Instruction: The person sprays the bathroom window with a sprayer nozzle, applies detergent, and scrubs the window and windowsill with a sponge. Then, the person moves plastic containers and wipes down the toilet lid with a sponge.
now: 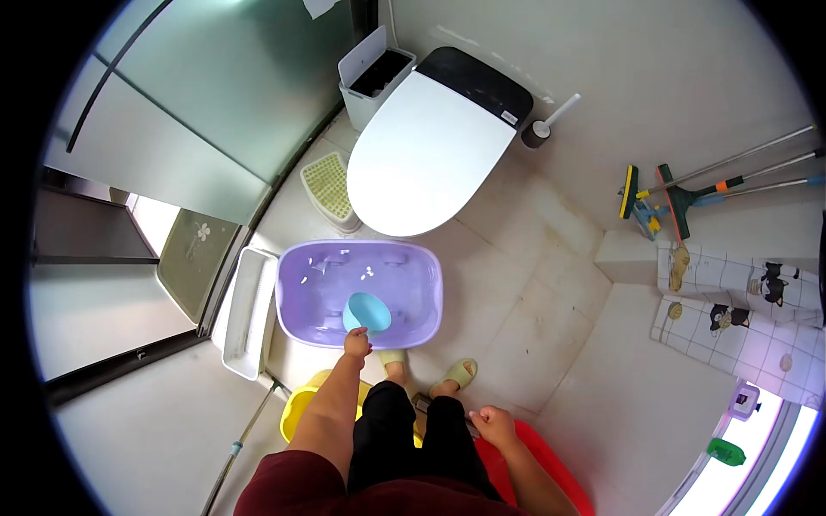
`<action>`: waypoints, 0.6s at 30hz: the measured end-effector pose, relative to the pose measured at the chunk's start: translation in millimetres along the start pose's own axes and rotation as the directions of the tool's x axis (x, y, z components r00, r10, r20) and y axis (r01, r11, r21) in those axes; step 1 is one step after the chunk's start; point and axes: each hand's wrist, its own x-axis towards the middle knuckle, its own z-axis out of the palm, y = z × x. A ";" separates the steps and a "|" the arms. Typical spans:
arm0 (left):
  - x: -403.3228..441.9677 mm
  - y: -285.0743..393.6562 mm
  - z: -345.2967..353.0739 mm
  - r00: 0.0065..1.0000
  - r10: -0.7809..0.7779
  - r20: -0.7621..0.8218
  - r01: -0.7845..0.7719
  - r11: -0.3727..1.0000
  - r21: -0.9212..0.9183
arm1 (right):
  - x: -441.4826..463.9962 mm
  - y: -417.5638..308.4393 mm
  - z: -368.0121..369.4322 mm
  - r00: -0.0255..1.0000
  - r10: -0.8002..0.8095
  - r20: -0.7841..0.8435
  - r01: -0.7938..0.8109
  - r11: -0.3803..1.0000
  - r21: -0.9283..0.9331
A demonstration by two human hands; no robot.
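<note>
In the head view my left hand (357, 342) is closed around the handle of a light blue water scoop (367, 313). The scoop's bowl is over the near side of a large purple basin (288, 297), which appears to hold clear water with bright reflections. Whether the bowl touches the water I cannot tell. My right hand (493, 426) is curled shut beside my right knee, above a red tub (551, 460), and nothing shows in its fingers. A yellow basin (297, 413) is partly hidden under my left forearm and leg.
Beyond the basin stand a toilet (430, 155), a green-topped step stool (329, 189) and an open bin (366, 103). A long white tray (243, 335) lies left of the basin. Squeegees (678, 202) lean at the right wall, near a cat-print curtain (731, 292).
</note>
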 end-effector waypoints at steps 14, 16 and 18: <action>32.2 -0.5 -4.6 0.902 0.432 0.007 -0.174 0.349 0.921 | 9.4 24.3 26.5 1.000 0.013 0.022 -0.014 0.997 0.079; 46.7 -5.9 -2.1 0.912 0.409 -0.029 -0.061 0.205 0.977 | 10.5 35.0 36.9 0.998 0.044 0.054 -0.051 0.990 0.128; 65.3 -11.9 1.5 0.940 0.340 -0.030 -0.023 0.152 0.988 | 10.0 39.0 45.6 0.995 0.071 0.063 -0.080 0.985 0.151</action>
